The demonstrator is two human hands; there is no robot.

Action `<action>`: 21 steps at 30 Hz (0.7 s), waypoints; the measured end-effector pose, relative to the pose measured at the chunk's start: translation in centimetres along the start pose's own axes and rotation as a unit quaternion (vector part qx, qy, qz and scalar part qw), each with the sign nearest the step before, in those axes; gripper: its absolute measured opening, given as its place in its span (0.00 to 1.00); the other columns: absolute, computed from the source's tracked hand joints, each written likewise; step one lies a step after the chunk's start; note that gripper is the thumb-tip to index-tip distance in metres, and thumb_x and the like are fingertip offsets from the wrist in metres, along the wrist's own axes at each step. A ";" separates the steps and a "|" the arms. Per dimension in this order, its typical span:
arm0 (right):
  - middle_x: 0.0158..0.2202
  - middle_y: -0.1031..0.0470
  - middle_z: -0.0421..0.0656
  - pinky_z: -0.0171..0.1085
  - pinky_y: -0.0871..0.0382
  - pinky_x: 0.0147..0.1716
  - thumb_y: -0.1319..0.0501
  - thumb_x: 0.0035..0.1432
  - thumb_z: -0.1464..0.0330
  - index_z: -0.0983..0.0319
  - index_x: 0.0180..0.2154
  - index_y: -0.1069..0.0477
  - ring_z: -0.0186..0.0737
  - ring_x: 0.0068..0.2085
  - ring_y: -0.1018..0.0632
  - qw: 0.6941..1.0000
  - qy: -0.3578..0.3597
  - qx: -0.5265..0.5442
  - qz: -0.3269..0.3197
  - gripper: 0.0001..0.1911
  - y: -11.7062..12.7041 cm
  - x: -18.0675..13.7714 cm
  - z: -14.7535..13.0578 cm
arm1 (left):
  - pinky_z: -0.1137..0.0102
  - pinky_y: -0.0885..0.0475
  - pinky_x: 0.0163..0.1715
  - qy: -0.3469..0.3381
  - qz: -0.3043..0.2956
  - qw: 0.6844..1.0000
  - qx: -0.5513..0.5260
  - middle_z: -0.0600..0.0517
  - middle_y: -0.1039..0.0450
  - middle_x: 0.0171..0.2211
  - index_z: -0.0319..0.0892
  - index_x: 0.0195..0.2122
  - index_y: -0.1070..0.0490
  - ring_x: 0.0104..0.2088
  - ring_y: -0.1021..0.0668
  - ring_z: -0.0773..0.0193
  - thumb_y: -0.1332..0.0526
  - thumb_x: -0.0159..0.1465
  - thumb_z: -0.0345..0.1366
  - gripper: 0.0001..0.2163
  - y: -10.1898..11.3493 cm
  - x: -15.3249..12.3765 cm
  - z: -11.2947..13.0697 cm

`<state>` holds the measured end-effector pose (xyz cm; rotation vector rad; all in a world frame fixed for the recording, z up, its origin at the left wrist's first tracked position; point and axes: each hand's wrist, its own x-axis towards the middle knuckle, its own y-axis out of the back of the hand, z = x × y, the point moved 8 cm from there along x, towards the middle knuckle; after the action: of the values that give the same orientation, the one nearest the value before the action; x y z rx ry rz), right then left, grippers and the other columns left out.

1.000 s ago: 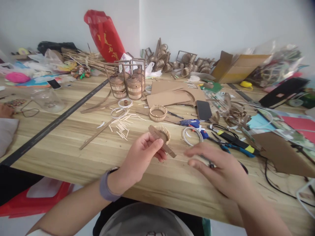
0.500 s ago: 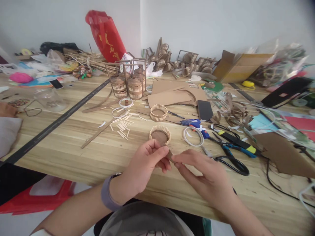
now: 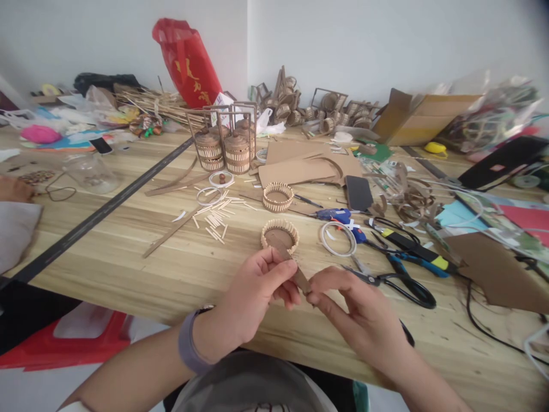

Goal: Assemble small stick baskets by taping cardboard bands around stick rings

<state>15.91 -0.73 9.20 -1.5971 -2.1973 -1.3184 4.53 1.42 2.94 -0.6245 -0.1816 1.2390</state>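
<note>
A narrow brown cardboard strip runs between my two hands near the table's front edge. My left hand pinches its upper part between thumb and fingers. At the lower end, the fingertips of my right hand are closed on the same strip. Just beyond my left hand sits a small round basket with a wall of short sticks and a brown base; the strip's tip overlaps its near side in view. Behind it stands a second stick-walled basket.
Loose short sticks lie left of the baskets, near white tape rolls. Scissors, pliers and a tape roll lie to the right. Lidded stick baskets in frames stand behind, beside cardboard sheets.
More of the strip now shows between and above my fingers. My right hand has shifted slightly right and down, still pinching the strip's end.
</note>
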 end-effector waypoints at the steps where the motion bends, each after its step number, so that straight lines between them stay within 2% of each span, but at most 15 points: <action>1: 0.30 0.22 0.37 0.28 0.26 0.30 0.41 0.60 0.77 0.56 0.39 0.31 0.32 0.30 0.21 1.000 -0.006 -0.001 0.004 0.09 0.0 0.0 0.1 | 0.79 0.34 0.19 0.000 -0.004 1.000 -0.001 0.57 0.28 0.20 0.39 0.27 0.36 0.19 0.26 0.74 0.31 0.56 0.43 0.16 -0.1 0.0 0.0; 7: 0.28 0.23 0.37 0.30 0.27 0.29 0.41 0.58 0.80 0.57 0.36 0.29 0.32 0.29 0.22 0.999 0.012 0.032 -0.007 0.12 -0.1 0.2 -0.4 | 0.80 0.33 0.18 0.002 0.002 1.000 0.010 0.56 0.26 0.19 0.40 0.26 0.37 0.19 0.25 0.73 0.30 0.56 0.44 0.17 -0.1 -0.1 -0.1; 12: 0.28 0.24 0.38 0.31 0.27 0.29 0.41 0.59 0.80 0.57 0.34 0.29 0.33 0.30 0.22 0.997 0.025 0.070 -0.012 0.11 -0.3 0.2 -0.2 | 0.80 0.34 0.18 0.007 0.004 1.000 0.014 0.56 0.27 0.17 0.40 0.26 0.37 0.18 0.26 0.72 0.30 0.55 0.45 0.18 0.0 -0.2 -0.3; 15: 0.30 0.25 0.39 0.30 0.27 0.30 0.41 0.60 0.78 0.58 0.33 0.28 0.33 0.31 0.22 0.998 0.023 0.050 -0.020 0.10 0.0 0.0 -0.1 | 0.80 0.33 0.18 -0.009 0.020 1.000 0.016 0.56 0.26 0.19 0.40 0.26 0.37 0.18 0.26 0.73 0.30 0.55 0.45 0.18 0.4 -0.1 0.2; 18: 0.33 0.25 0.41 0.30 0.27 0.31 0.42 0.61 0.78 0.58 0.31 0.27 0.33 0.34 0.22 0.998 0.019 0.027 -0.060 0.11 0.2 -0.3 0.0 | 0.81 0.34 0.19 -0.035 0.052 0.998 0.019 0.56 0.27 0.18 0.39 0.26 0.36 0.19 0.27 0.75 0.31 0.55 0.44 0.17 1.1 0.1 1.0; 21: 0.35 0.24 0.40 0.31 0.26 0.34 0.42 0.62 0.75 0.56 0.33 0.29 0.35 0.36 0.21 0.997 -0.018 -0.003 -0.070 0.09 0.6 -0.5 0.4 | 0.80 0.34 0.19 -0.045 0.057 0.997 0.023 0.56 0.27 0.18 0.39 0.26 0.35 0.19 0.27 0.74 0.31 0.55 0.43 0.16 1.2 0.1 1.2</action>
<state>16.79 -0.80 9.01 -1.5042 -2.3678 -1.3415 3.08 2.17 3.23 -0.5451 -0.1933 1.3795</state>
